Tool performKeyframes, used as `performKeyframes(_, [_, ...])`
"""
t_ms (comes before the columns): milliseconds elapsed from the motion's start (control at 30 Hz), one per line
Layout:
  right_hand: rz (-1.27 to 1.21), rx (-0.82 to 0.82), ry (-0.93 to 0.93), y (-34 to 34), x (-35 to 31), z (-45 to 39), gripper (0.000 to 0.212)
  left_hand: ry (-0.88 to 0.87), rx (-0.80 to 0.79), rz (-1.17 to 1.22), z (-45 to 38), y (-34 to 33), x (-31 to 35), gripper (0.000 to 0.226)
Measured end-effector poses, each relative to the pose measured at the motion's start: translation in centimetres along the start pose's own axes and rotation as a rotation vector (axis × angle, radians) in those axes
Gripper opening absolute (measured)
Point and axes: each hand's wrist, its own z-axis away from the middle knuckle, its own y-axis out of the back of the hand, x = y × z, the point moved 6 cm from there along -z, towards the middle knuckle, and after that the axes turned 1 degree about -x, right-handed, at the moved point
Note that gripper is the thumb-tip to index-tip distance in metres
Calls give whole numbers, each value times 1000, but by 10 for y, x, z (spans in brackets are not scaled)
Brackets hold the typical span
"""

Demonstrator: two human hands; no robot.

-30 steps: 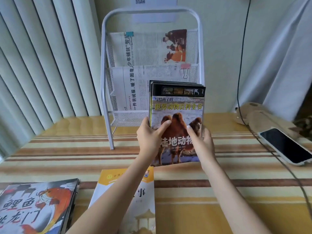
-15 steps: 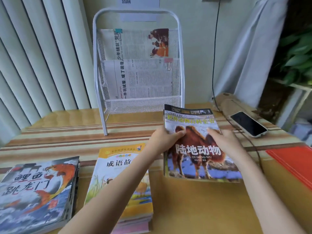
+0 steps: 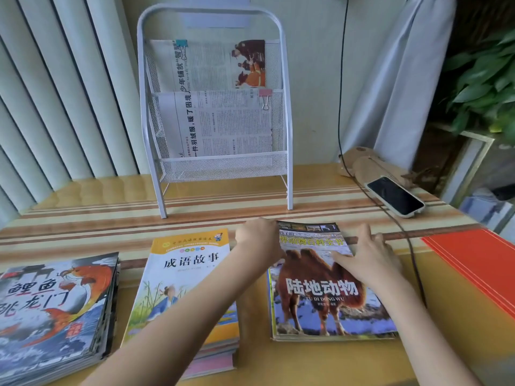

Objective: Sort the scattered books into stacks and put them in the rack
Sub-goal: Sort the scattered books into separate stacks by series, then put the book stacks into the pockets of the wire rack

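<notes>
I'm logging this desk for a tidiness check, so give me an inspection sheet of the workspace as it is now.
Surface: striped yellow table, glossy.
Job's things: camel book stack, yellow storybook stack and carp book stack lie flat; white rack holds newspapers, no books.
Clutter: phone, red folder, wooden item.
Grippers: left hand at the camel stack's far-left edge; right hand flat on its cover.
Cables: black cable runs from the wall across the table.
Surroundings: vertical blinds, curtain, plant.
</notes>
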Motion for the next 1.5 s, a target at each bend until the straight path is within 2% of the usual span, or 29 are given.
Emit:
performKeyframes(67, [-77, 143, 49, 22, -11, -3, 59, 53, 25, 118, -5, 13, -22, 40])
performKeyframes(133, [-242, 367, 176, 43, -30, -7, 41, 137, 168, 231, -10, 35, -57, 34])
performKeyframes(167, [-311, 429, 251, 50, -43, -12, 34, 191, 272, 276, -13, 47, -78, 32])
performKeyframes(267, [-398, 387, 372, 49, -87, -47, 30, 390, 581, 420, -24, 69, -151, 29])
performKeyframes(333, [-426, 320, 392, 44, -117, -78, 39, 526, 728, 547, -33, 74, -203, 34])
performKeyframes(400, [-492, 357, 365, 46, -141, -106, 55, 606, 805, 629, -43, 75, -246, 44])
performKeyframes(467, [-588, 448, 315, 53, -158, -129, 68, 628, 819, 638, -59, 76, -277, 53])
performKeyframes(567, [-745, 523, 205, 63, -176, -159, 73, 560, 802, 661, -88, 80, -295, 62])
performKeyframes(700, [-745, 609, 114, 69, -190, -194, 54, 512, 826, 678, -123, 91, -293, 54])
performKeyframes(800, [-758, 711, 73, 71, -189, -207, 52, 542, 923, 773, -134, 96, -300, 43])
performKeyframes(933, [-780, 782, 98, 73, -185, -206, 52, 545, 1029, 693, -130, 99, -303, 39])
performKeyframes(1167, [-769, 820, 119, 86, -175, -165, 52, 571, 1057, 700, -84, 103, -295, 41])
performKeyframes(1500, [-808, 765, 178, 82, -163, -132, 50, 585, 1020, 685, -39, 99, -276, 49])
